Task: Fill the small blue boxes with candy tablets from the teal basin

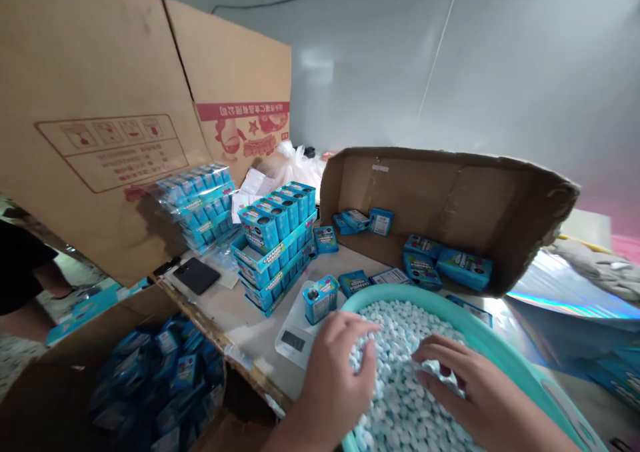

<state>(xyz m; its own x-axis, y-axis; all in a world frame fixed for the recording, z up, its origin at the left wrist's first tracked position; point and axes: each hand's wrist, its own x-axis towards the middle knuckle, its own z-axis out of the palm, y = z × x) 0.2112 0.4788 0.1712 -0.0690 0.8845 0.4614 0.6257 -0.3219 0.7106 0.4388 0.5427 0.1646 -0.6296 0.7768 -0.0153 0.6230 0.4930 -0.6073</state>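
Observation:
A turquoise basin filled with small pale blue and white candies is in front of me. My left hand hovers at the basin's left side, fingers half curled and thumb apart, with nothing visible in it. Over the candies, my right hand is bent with a gap between thumb and fingers; whether its fingertips touch a candy is hard to see. Just beyond my left hand, a small blue candy box stands upright on a white digital scale, whose display is too blurred to read.
Stacked trays of blue boxes stand left of the scale, near a dark phone. Behind the basin, an open carton on its side holds several blue boxes. At lower left, a large carton contains many more. Plastic-wrapped packs sit farther back.

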